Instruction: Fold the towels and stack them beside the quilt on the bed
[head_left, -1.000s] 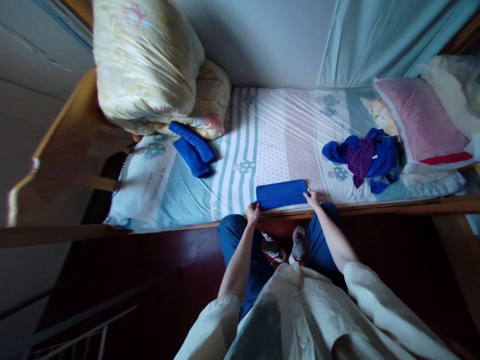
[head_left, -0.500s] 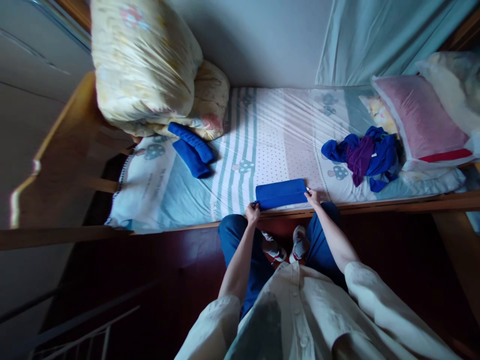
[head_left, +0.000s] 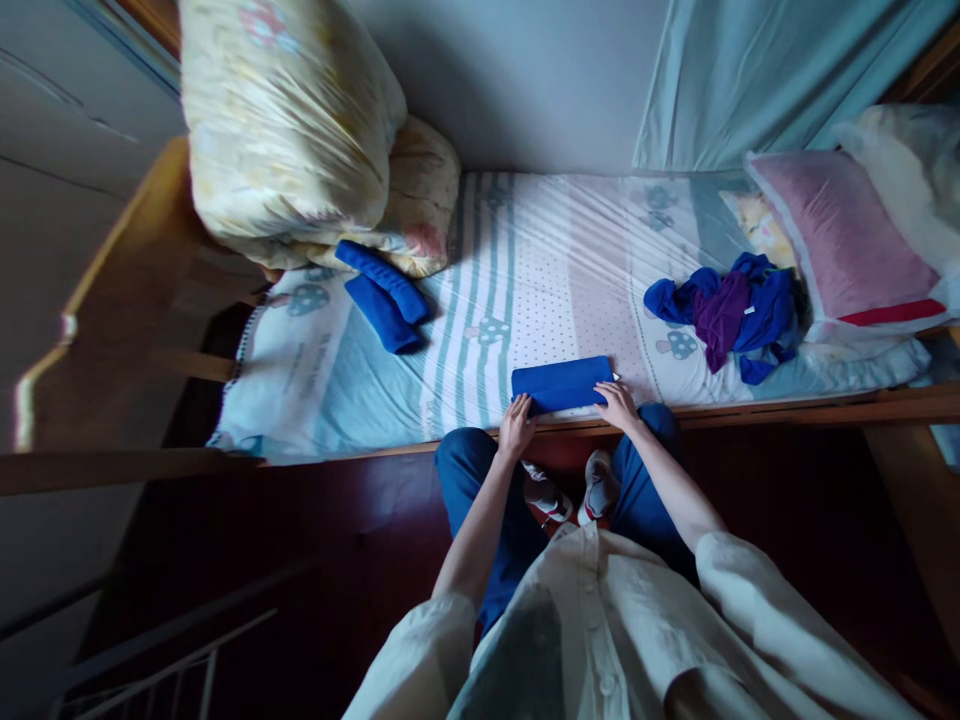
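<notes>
A blue cloth (head_left: 562, 383), folded into a flat rectangle, lies at the near edge of the bed. My left hand (head_left: 517, 425) rests on its near left corner, fingers laid out on the fabric. On its right end lies my right hand (head_left: 617, 405), fingers spread over the cloth. A small white tag pokes out beside the right end. Farther left, two rolled blue cloths (head_left: 382, 300) lie side by side on the sheet. To the right is a crumpled heap of blue and purple cloths (head_left: 724, 310).
The bed (head_left: 540, 250) has a patterned sheet and a wooden edge. A big yellow quilt bundle (head_left: 292, 130) stands at the left, a pink pillow (head_left: 855, 230) at the right. A pale curtain (head_left: 750, 90) hangs behind. A white metal rail (head_left: 210, 670) shows at lower left.
Both hands have let go of the cloth's corners and moved slightly inward, fingers now flat on its near side. The cloth stays in place, its near edge drawn up a little.
</notes>
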